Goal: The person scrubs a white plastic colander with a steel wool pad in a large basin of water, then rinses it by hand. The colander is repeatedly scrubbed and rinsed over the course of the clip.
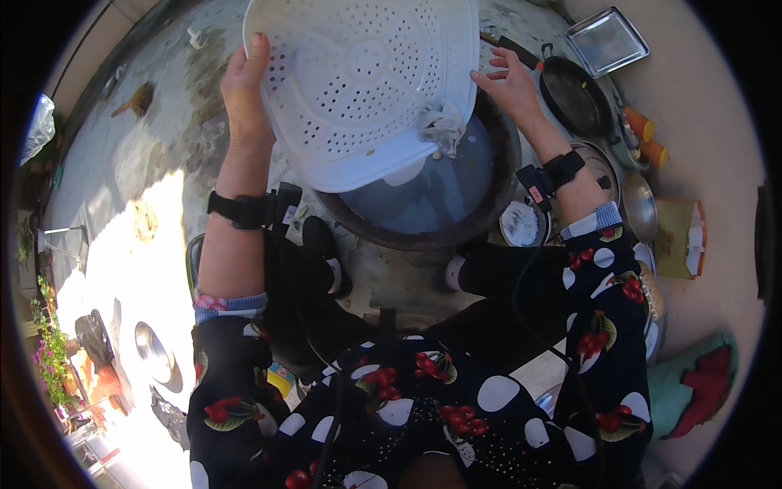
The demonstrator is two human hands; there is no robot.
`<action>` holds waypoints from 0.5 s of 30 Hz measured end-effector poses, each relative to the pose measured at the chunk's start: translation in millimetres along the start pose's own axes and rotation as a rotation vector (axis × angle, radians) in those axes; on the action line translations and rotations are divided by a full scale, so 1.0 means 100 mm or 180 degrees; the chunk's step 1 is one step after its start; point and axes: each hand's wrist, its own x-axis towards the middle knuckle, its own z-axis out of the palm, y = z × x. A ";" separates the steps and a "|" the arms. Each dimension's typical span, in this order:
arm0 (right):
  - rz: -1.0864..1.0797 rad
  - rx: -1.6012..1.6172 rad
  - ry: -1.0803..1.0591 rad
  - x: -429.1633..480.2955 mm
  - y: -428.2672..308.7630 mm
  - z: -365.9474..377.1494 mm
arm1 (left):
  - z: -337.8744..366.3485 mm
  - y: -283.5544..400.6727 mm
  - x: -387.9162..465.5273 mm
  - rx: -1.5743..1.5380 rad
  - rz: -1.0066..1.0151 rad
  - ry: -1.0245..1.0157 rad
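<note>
A white perforated plastic basket is held tilted above a dark round basin of cloudy water. My left hand grips the basket's left rim, thumb on the inner side. My right hand is at the basket's right rim with its fingers partly spread; whether it bears any of the weight I cannot tell. A wet greyish cloth lies on the basket's lower right corner, its end hanging over the rim towards the water.
Right of the basin are a small bowl of white powder, a black frying pan, a rectangular metal tray, a metal bowl and a paper bag. A brush and a shiny metal basin lie on the floor at left.
</note>
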 end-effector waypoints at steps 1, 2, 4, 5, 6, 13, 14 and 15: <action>0.0488 0.0305 -0.0470 -0.03 0.04 0.01 | 0.01 0.01 0.00 -0.0230 -0.0030 -0.0076; 0.0836 0.0992 -0.1247 -0.08 0.08 0.00 | 0.02 0.02 0.00 -0.0459 -0.0066 -0.0148; 0.1091 0.1097 -0.1837 -0.15 0.15 0.02 | 0.03 0.03 -0.01 -0.0386 -0.0133 -0.0186; 0.1200 0.1192 -0.2167 -0.19 0.18 0.04 | 0.04 0.03 -0.02 -0.0304 -0.0213 -0.0173; 0.1301 0.1271 -0.2220 -0.20 0.21 0.05 | 0.03 0.04 -0.02 -0.0341 -0.0235 -0.0290; 0.1113 0.1642 -0.2007 -0.26 0.30 0.12 | -0.07 0.06 0.11 -0.0305 -0.0002 -0.0950; 0.1124 0.1659 -0.1940 -0.26 0.29 0.13 | -0.08 0.07 0.14 -0.0345 0.0229 -0.1139; 0.1167 0.1642 -0.1806 -0.26 0.27 0.13 | -0.11 0.08 0.17 -0.0311 0.0316 -0.0958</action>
